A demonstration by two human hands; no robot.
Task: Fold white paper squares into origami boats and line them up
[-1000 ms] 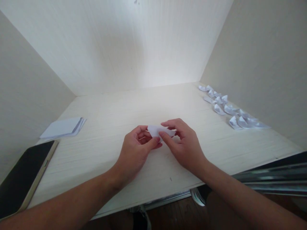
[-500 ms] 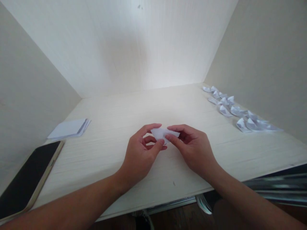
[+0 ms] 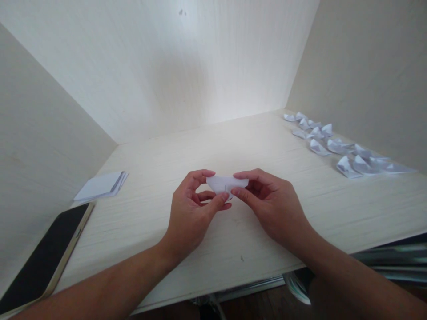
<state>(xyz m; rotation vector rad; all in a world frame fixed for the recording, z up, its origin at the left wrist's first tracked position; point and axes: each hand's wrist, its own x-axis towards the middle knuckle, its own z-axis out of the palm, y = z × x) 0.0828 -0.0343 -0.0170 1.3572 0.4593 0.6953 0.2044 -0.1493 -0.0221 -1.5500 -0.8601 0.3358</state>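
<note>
A small folded piece of white paper is held up between my two hands, just above the table's middle front. My left hand grips its left side, thumb on the near face and index finger at the upper left corner. On the other side, my right hand pinches the paper between thumb and index finger. Both thumbs come close together at its lower edge. A crease or flap line shows near the paper's centre; its far face is hidden.
Several folded white paper boats stand in rows along the right wall. At the left lies a stack of white paper sheets, with a smartphone nearer to me. Panels enclose the pale table at left, back and right.
The camera view has turned slightly. Between my hands, the paper's upper edge now looks straighter, and my right thumb has shifted a little lower on it. Both hands keep their hold.
</note>
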